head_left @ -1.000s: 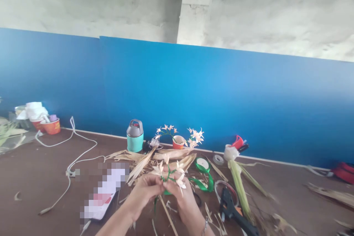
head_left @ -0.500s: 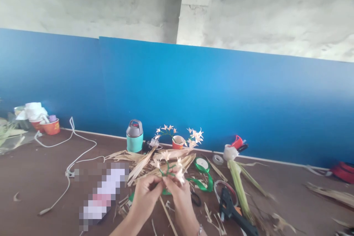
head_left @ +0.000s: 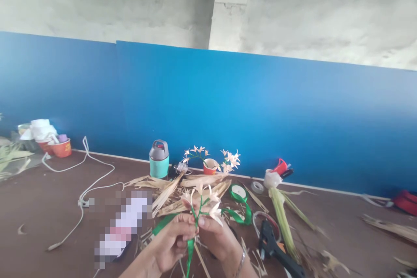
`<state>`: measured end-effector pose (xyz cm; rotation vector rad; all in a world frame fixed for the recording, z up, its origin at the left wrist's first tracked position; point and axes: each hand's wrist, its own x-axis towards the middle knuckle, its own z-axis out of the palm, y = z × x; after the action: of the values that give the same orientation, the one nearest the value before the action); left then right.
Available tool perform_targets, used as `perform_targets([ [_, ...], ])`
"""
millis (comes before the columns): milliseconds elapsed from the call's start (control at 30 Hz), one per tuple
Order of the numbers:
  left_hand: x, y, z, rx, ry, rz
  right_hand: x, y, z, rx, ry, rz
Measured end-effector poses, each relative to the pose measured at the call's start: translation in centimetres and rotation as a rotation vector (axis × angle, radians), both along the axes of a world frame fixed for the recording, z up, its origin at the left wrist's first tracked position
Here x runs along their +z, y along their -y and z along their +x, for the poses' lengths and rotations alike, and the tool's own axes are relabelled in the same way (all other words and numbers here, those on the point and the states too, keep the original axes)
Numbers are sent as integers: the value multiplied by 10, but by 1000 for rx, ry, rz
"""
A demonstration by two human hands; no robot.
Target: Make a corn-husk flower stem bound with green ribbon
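Note:
A small spray of pale artificial flowers (head_left: 215, 212) on green-wrapped stems stands upright between my hands, near the front of the table. My left hand (head_left: 172, 241) is closed, pinching the stem's lower end with thumb and fingers. From the other side my right hand (head_left: 217, 239) is also closed on the stem, its thumb against the green wrapping. A green ribbon (head_left: 190, 255) hangs down from the stem below my fingers. The exact grip of my right fingertips is partly hidden. Beyond my right hand lies a ribbon spool (head_left: 239, 191) with its green ribbon trailing.
Dry husks (head_left: 169, 200) lie spread behind my hands. A black glue gun (head_left: 276, 249) is at the right, beside green stalks (head_left: 282, 217). A paper cup (head_left: 210, 167) near finished flowers, a teal flask (head_left: 159, 166) and a white cable (head_left: 97, 178) are along the blue partition (head_left: 244, 108).
The flower spray has turned more upright, showing its stem. My left fingers have curled in around the stem, and the ribbon now hangs below it. My right hand has shifted slightly right.

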<state>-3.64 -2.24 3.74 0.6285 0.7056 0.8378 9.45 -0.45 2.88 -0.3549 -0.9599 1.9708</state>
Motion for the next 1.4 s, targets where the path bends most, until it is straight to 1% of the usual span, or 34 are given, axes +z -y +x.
perform_targets([
  [67,-1,1,1,-26,43,0,-1,1,0,8,-4,-8],
  [167,-5,1,1,-58,119,10,-4,1,3,-14,9,-36],
  [233,-8,-1,0,-84,135,4,-3,1,4,-32,24,-53],
  [333,-9,-5,-4,-53,52,-1,3,3,4,-100,46,-13],
  [433,-4,-8,-8,25,-62,77,11,4,4,-183,83,54],
  [533,1,-10,-10,29,-113,147,15,3,6,-191,150,65],
  [600,3,-10,-10,40,-150,177,16,2,8,-196,196,72],
  [700,1,-11,-10,47,-216,218,13,0,11,-213,272,95],
  [767,0,-12,-11,35,-291,239,10,-2,13,-254,330,128],
  [833,1,-13,-12,54,-406,314,8,-5,15,-330,399,184],
  [900,3,-13,-12,109,-532,479,6,-8,16,-412,499,257],
  [967,4,-13,-9,193,-658,675,6,-10,15,-474,617,328],
  [1033,2,-14,-5,295,-774,794,6,-13,14,-534,702,386],
  [1067,0,-14,-3,337,-816,809,6,-13,12,-568,726,405],
  [1133,-4,-14,0,374,-856,739,5,-13,9,-636,738,425],
  [1200,-6,-15,2,363,-836,620,5,-13,7,-689,726,426],
  [1267,-6,-15,3,335,-787,554,4,-12,5,-718,718,419],
  [1333,-5,-14,3,320,-755,569,3,-11,3,-732,727,408],
  [1400,-4,-11,3,354,-768,619,3,-10,1,-748,728,400],
])
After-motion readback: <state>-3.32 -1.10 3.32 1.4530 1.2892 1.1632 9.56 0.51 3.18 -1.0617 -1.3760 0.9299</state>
